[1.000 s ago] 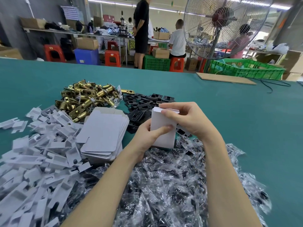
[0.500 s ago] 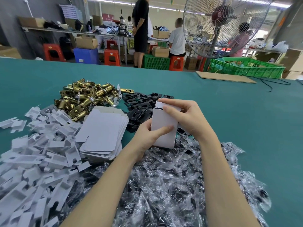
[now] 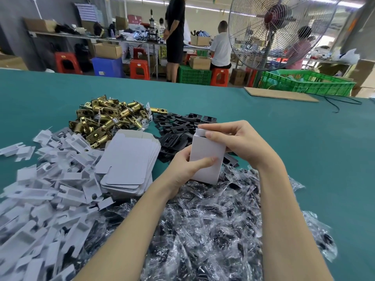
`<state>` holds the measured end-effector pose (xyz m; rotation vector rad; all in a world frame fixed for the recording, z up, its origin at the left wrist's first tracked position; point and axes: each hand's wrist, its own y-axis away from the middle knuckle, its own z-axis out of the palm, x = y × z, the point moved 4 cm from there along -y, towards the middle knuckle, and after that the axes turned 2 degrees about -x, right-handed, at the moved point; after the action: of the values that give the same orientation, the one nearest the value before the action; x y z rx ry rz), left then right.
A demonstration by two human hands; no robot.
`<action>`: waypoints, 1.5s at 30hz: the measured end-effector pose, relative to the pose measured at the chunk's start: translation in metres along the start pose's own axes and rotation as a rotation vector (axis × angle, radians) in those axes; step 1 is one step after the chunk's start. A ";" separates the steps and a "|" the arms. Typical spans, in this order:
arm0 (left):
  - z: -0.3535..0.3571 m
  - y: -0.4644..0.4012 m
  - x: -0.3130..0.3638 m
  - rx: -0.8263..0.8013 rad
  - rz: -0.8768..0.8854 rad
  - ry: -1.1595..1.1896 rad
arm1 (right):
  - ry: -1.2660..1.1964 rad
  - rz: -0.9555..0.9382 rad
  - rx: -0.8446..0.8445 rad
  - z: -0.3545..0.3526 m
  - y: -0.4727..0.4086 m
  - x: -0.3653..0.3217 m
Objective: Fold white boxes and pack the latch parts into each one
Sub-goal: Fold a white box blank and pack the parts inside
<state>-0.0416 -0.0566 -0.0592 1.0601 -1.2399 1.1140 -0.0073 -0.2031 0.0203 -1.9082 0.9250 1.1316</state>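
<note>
An upright white box (image 3: 206, 151) is held between both hands above the teal table (image 3: 304, 138). My left hand (image 3: 184, 169) grips its lower part, thumb across the front. My right hand (image 3: 237, 140) curls over the top and pinches the end flap at the opening. A stack of flat white box blanks (image 3: 127, 161) lies to the left. Brass latch bolts (image 3: 105, 118) are heaped behind it, and black strike plates (image 3: 178, 130) lie behind the box. Small clear bags with black parts (image 3: 203, 230) cover the near table.
White folded card inserts (image 3: 40, 195) are piled at the left. A flat cardboard sheet (image 3: 280, 94), a black cable and a green crate (image 3: 308, 82) lie at the far right edge. A standing fan (image 3: 278, 27) and several people are beyond the table.
The box has stayed between both hands. My right fingers have shifted from lying flat over the top flap to pinching it at the opening, with the flap now standing up a little.
</note>
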 end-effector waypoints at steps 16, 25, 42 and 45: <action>0.000 -0.001 0.000 0.016 0.008 0.035 | 0.042 -0.093 0.034 0.016 0.000 0.004; 0.000 -0.003 -0.002 0.029 -0.014 0.023 | 0.087 -0.110 0.040 0.024 -0.004 0.013; -0.009 -0.008 -0.008 0.181 -0.040 0.197 | -0.277 0.071 0.477 0.006 -0.001 0.039; -0.008 -0.008 -0.008 0.182 -0.018 0.238 | -0.264 0.079 0.513 0.006 -0.002 0.040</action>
<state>-0.0330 -0.0506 -0.0674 1.0375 -0.9532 1.3171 0.0065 -0.2058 -0.0173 -1.2877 1.0285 1.0363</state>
